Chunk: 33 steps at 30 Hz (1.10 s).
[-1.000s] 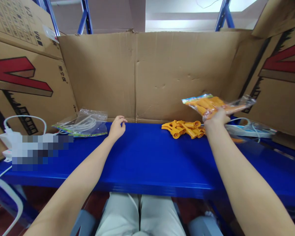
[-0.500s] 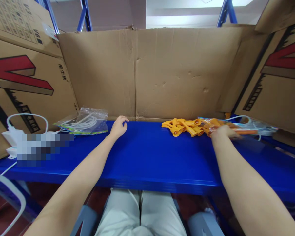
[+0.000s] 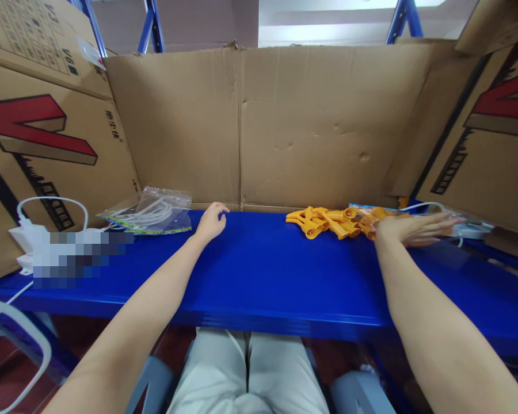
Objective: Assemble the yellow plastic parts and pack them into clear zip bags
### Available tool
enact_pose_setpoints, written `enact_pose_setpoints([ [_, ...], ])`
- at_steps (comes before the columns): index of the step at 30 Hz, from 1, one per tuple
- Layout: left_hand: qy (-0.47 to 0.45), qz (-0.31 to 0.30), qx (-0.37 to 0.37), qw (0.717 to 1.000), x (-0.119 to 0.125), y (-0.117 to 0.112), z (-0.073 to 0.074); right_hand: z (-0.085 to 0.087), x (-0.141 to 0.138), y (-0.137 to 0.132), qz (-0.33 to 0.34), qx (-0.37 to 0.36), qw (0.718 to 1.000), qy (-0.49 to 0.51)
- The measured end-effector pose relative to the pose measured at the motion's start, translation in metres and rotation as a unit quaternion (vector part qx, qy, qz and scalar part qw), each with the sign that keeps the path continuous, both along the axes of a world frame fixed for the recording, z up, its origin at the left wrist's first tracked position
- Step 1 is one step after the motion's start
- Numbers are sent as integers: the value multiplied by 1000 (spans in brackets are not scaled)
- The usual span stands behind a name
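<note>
My left hand [image 3: 211, 222] rests near the back of the blue shelf [image 3: 267, 276], fingers loosely curved and apart, holding nothing. On the right, my right hand [image 3: 414, 229] is stretched out flat, its fingers extended over a clear plastic bag [image 3: 366, 214] with a blue edge. Whether the palm presses on the bag is hidden. Beside this hand lies a pile of yellow-orange plastic pieces [image 3: 315, 223] with hollow, funnel-like ends. Some similar pieces show through the bag.
At the left lie a clear bag of white cable [image 3: 151, 215] and a white power strip [image 3: 30, 238], partly blurred out. Cardboard [image 3: 285, 126] walls the back and both sides. A white cable [image 3: 431, 205] and a pale packet [image 3: 472, 229] lie at the far right.
My right hand has opened from a bent grasp and its fingers now reach flat to the right; the long orange piece beneath it is now covered. The left hand keeps its pose.
</note>
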<state>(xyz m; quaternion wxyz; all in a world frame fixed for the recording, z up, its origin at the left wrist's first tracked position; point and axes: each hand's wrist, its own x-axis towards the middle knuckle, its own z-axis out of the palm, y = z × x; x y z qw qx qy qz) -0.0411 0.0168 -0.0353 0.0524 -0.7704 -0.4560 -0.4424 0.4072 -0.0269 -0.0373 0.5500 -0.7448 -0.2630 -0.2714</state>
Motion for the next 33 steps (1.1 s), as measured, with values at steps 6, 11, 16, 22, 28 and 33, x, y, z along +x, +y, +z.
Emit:
enact_pose_setpoints([
  [6, 75, 111, -86, 987, 0, -2, -1, 25, -41, -16, 51, 74, 991, -101],
  [11, 145, 260, -234, 925, -2, -7, -1, 38, -70, -13, 188, 65, 954, -224],
  [16, 149, 355, -301, 873, -14, -7, -1, 29, -101, 2, 334, -22, 896, -292],
  [22, 125, 402, -339, 841, -30, 2, -3, 3, -133, 8, 416, -287, 802, -317],
  [28, 118, 385, -338, 850, -37, 7, -5, -5, -138, 11, 452, -455, 707, -299],
  [33, 127, 384, -341, 849, -37, 7, -5, -4, -136, 12, 469, -455, 705, -276],
])
